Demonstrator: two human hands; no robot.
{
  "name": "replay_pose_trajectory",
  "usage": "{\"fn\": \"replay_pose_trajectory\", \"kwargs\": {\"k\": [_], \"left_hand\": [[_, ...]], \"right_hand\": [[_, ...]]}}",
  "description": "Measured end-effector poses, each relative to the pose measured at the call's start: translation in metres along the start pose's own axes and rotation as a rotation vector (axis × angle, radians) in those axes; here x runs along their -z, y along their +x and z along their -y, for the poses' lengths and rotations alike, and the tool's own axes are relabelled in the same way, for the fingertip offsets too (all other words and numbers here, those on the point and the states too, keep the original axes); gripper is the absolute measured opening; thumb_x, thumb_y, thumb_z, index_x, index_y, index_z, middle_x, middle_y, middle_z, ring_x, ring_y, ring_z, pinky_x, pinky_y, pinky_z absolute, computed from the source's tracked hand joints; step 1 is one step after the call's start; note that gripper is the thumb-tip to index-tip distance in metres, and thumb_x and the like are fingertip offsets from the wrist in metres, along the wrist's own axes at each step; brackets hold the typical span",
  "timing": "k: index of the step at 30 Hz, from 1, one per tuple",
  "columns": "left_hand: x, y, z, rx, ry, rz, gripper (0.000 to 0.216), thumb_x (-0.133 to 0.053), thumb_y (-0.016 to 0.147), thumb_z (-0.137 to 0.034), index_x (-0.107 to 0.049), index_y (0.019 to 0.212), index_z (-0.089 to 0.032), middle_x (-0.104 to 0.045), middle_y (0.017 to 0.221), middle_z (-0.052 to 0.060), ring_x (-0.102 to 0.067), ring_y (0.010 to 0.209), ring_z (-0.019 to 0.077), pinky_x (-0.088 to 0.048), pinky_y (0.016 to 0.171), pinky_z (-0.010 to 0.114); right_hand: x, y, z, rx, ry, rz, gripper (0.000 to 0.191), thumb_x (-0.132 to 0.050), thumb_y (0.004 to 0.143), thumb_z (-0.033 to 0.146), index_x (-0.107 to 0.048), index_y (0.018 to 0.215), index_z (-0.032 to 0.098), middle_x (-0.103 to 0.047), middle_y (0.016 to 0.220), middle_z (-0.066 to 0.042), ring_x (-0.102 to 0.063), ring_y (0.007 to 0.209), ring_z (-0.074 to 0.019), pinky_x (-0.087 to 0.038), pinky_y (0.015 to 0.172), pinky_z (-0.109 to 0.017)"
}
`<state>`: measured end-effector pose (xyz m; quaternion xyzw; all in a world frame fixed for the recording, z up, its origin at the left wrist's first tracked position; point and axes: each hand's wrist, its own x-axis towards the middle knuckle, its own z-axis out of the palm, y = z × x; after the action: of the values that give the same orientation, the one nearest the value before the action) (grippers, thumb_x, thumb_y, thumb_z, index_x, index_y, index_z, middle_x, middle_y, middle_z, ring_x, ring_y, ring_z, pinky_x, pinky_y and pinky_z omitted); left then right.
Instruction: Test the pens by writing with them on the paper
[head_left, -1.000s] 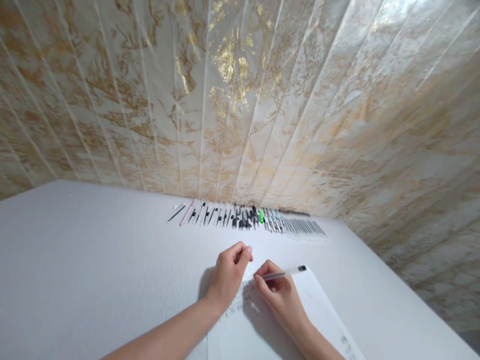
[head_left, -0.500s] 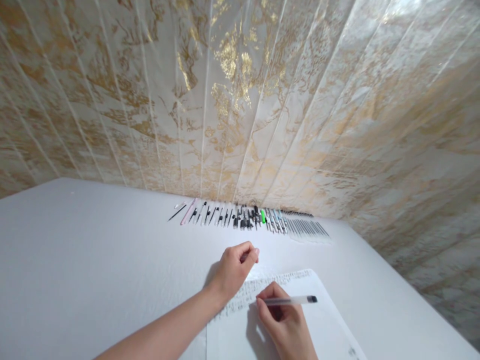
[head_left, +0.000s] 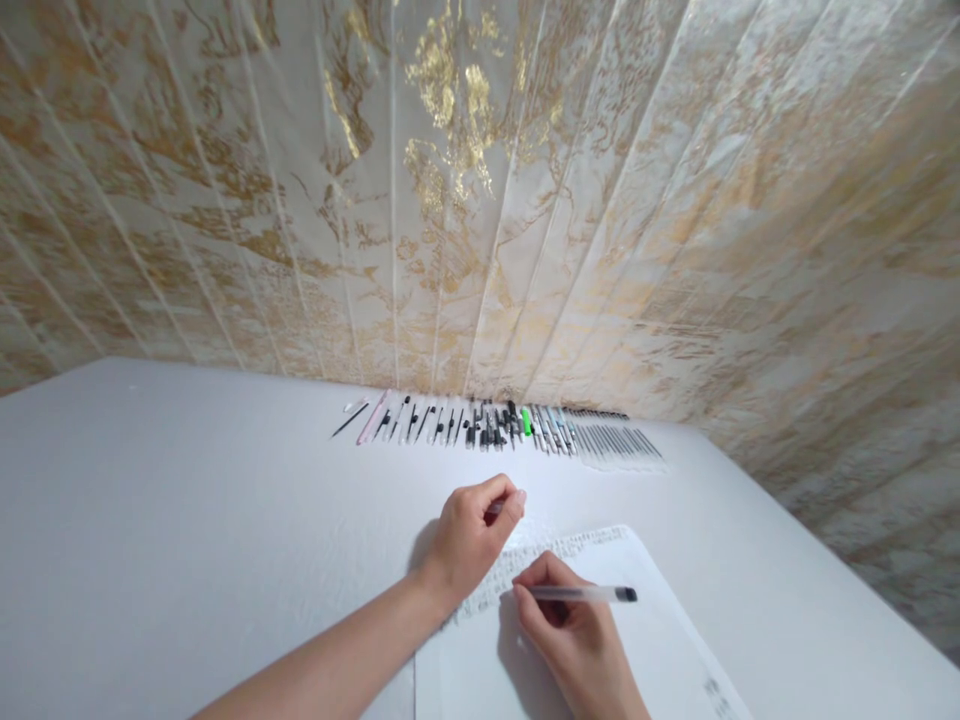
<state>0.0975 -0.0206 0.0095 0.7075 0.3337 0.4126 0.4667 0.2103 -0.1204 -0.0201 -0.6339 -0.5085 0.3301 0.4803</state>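
Observation:
My right hand pinches a pen with a clear barrel and a black end that points right. Its tip is hidden by my fingers, close to the handwriting on a white sheet of paper. Rows of small dark writing fill the sheet's upper part; the lower part is mostly blank, with a few dark marks at the bottom right. Over the sheet's upper left rests my left hand, its fingers curled closed. Whatever lies inside those fingers, if anything, cannot be made out.
Along the back of the white table lies a long row of pens, with a green piece and a pink stick among them. Several thin refills lie at its right end. A gold-patterned wall covering rises behind.
The view has shifted slightly, so the paper and pens sit a little higher in it. Both hands keep their grips, and the pen remains near the same written line.

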Motion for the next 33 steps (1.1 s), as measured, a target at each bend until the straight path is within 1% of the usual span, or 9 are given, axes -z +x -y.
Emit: {"fn": "replay_pose_trajectory", "kwargs": {"k": [8, 13, 16, 22, 26, 33], "left_hand": [[-0.0001, -0.0026, 0.0016, 0.014, 0.012, 0.007, 0.029, -0.046, 0.089, -0.033, -0.051, 0.065, -0.019, -0.041, 0.057, -0.006, -0.036, 0.053, 0.01, -0.03, 0.05, 0.022], [0.0, -0.002, -0.0008, 0.072, -0.01, -0.004, 0.03, -0.045, 0.088, -0.038, -0.052, 0.066, -0.02, -0.037, 0.054, -0.007, -0.031, 0.048, 0.0097, -0.027, 0.044, 0.021], [-0.0001, -0.002, -0.001, 0.099, -0.025, -0.002, 0.03, -0.045, 0.088, -0.04, -0.052, 0.067, -0.02, -0.036, 0.054, -0.007, -0.031, 0.047, 0.0094, -0.027, 0.042, 0.02], [-0.0005, -0.0021, 0.0023, 0.098, -0.002, 0.004, 0.03, -0.045, 0.089, -0.039, -0.052, 0.067, -0.019, -0.035, 0.054, -0.007, -0.032, 0.047, 0.0091, -0.028, 0.042, 0.019], [-0.0005, -0.002, 0.0027, 0.09, 0.002, 0.008, 0.03, -0.045, 0.089, -0.039, -0.051, 0.067, -0.019, -0.036, 0.054, -0.007, -0.032, 0.047, 0.009, -0.027, 0.042, 0.02], [-0.0003, -0.002, 0.0014, 0.086, -0.001, 0.002, 0.03, -0.046, 0.088, -0.039, -0.052, 0.066, -0.019, -0.038, 0.055, -0.007, -0.032, 0.048, 0.0093, -0.028, 0.044, 0.02]], "right_hand": [[-0.0003, 0.0003, 0.0033, 0.003, -0.013, 0.003, 0.02, -0.054, 0.078, 0.033, -0.052, 0.065, 0.018, -0.041, 0.055, 0.004, -0.032, 0.053, -0.0112, -0.026, 0.05, -0.024], [-0.0002, 0.0008, 0.0001, 0.012, -0.015, 0.012, 0.021, -0.055, 0.077, 0.032, -0.051, 0.063, 0.019, -0.039, 0.053, 0.005, -0.031, 0.051, -0.0107, -0.025, 0.049, -0.024], [0.0, 0.0011, -0.0002, 0.019, -0.014, 0.011, 0.021, -0.054, 0.078, 0.033, -0.051, 0.063, 0.019, -0.04, 0.053, 0.005, -0.032, 0.051, -0.0107, -0.025, 0.049, -0.024], [0.0005, 0.0011, 0.0015, 0.003, -0.008, 0.018, 0.02, -0.054, 0.077, 0.033, -0.05, 0.062, 0.019, -0.039, 0.053, 0.005, -0.031, 0.052, -0.0109, -0.024, 0.049, -0.024], [0.0003, 0.0009, 0.0007, -0.001, -0.014, 0.036, 0.022, -0.055, 0.076, 0.035, -0.052, 0.063, 0.018, -0.04, 0.052, 0.005, -0.031, 0.051, -0.0104, -0.024, 0.048, -0.024], [0.001, 0.0009, 0.0012, 0.001, -0.007, 0.022, 0.019, -0.056, 0.077, 0.03, -0.051, 0.062, 0.019, -0.041, 0.052, 0.005, -0.033, 0.05, -0.0102, -0.026, 0.048, -0.024]]}}
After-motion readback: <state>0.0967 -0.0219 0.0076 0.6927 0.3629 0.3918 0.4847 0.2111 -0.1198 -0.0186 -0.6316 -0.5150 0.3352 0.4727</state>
